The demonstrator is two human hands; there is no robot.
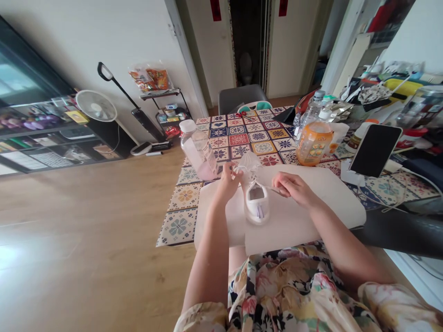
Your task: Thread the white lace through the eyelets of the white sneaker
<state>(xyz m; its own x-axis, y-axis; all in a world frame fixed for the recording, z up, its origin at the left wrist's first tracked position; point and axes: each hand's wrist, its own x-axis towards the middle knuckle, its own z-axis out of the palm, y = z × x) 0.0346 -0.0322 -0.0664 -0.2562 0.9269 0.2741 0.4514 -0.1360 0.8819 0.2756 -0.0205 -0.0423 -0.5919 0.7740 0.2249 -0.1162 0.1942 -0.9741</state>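
A white shoe stands on a white sheet at the table's front edge, its heel towards me and its toe pointing away. My left hand is at the shoe's left side near the laces, its fingers pinched on a white lace. To the right of the shoe, my right hand is closed on the other lace end, which runs from the shoe's opening to the fingers. The toe of the shoe looks pale and blurred.
A large clear bottle stands left of the shoe. An orange-labelled bottle and a propped phone are on the right, before heaped items. Red scissors lie at the far edge of the patterned tablecloth.
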